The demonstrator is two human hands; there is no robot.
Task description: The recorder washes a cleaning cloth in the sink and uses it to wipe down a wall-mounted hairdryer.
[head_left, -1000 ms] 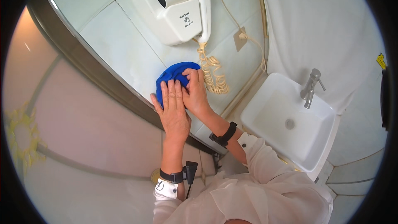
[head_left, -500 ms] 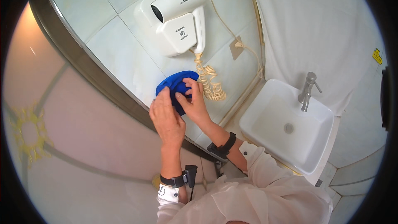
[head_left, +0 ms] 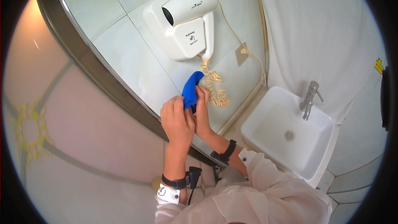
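A blue cloth, doubled into a narrow, upright fold, stands between two bare hands in front of a tiled wall — whether it touches the tiles cannot be told from this angle. The left hand has its fingers drawn together and clamped on the fold's lower left edge; the right hand curls up along the opposite side, its fingers against the fabric, though the thumb is hidden and the firmness of its grip cannot be told.

The cloth looks light, soft and limp, unlikely to break or slip; it would probably sag if pinched at one point, so the two opposite edges or the doubled fold seem the surest places to hold it.

Half a second earlier it lay spread broad and rounded behind the hands — now it is gathered into a slim strip, and the hands are closer together.

Just right of the cloth hangs a coiled cream cord, beneath a white wall-mounted hair dryer. Black straps circle both wrists. Farther right sits a white basin with a metal tap.
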